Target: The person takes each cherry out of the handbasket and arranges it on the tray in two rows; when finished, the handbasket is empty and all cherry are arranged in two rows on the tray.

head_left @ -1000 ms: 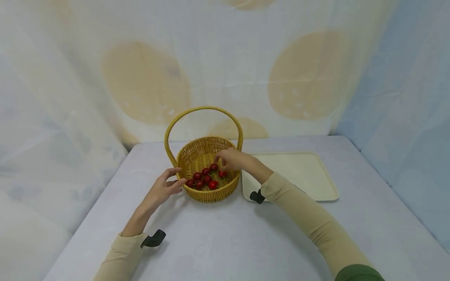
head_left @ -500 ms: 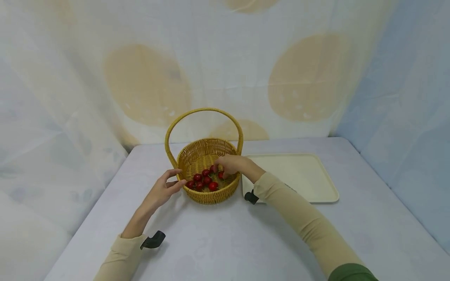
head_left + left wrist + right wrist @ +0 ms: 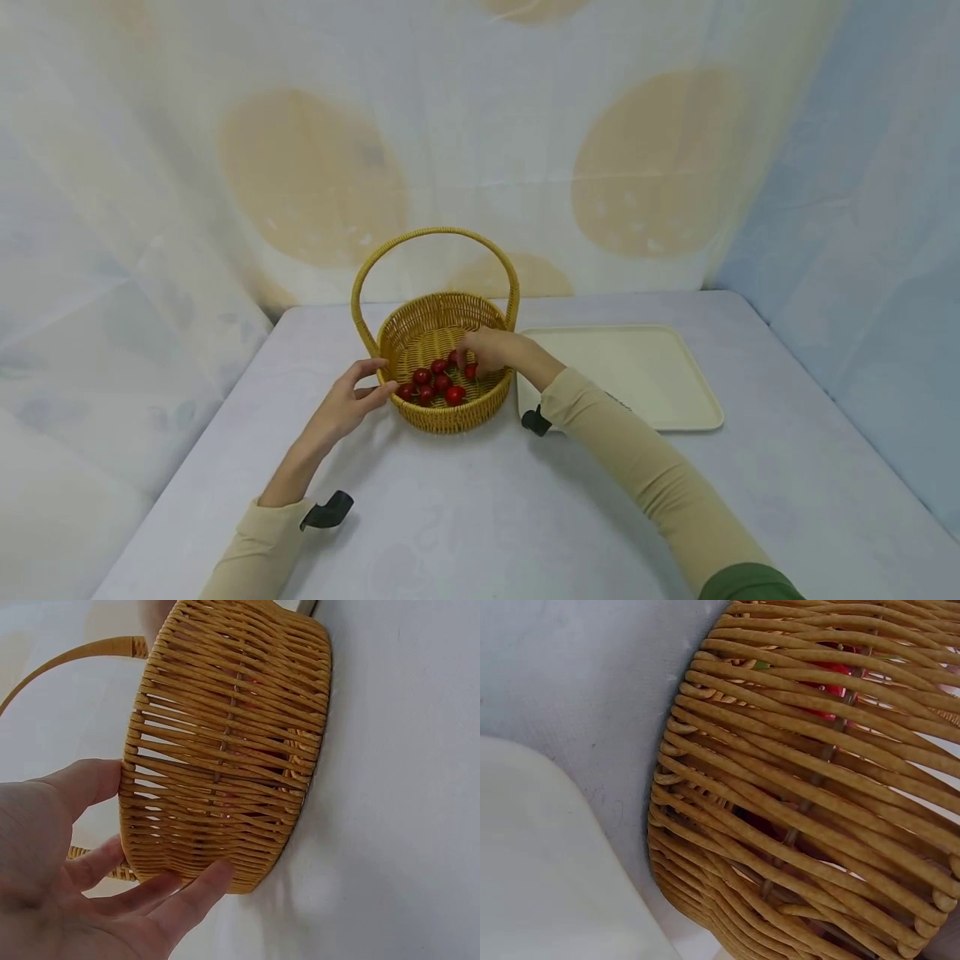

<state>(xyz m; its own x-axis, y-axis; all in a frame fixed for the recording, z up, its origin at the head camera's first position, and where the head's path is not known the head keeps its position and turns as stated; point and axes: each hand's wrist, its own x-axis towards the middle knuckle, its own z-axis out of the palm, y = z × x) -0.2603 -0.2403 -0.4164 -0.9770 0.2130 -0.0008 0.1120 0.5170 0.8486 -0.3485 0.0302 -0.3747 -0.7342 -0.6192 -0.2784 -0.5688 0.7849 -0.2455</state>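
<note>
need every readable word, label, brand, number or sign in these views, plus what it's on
Nothing legible.
Tray: small dark marking beside the right sleeve, too small to read.
Table: faint letter-like print toward the front, too blurred to read.

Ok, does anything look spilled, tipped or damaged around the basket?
Nothing stands out: the basket stands upright on the table, the visible cherries lie inside it, and the tray lies flat alongside. No obvious damage shows; the right hand hides part of the inside.
</note>
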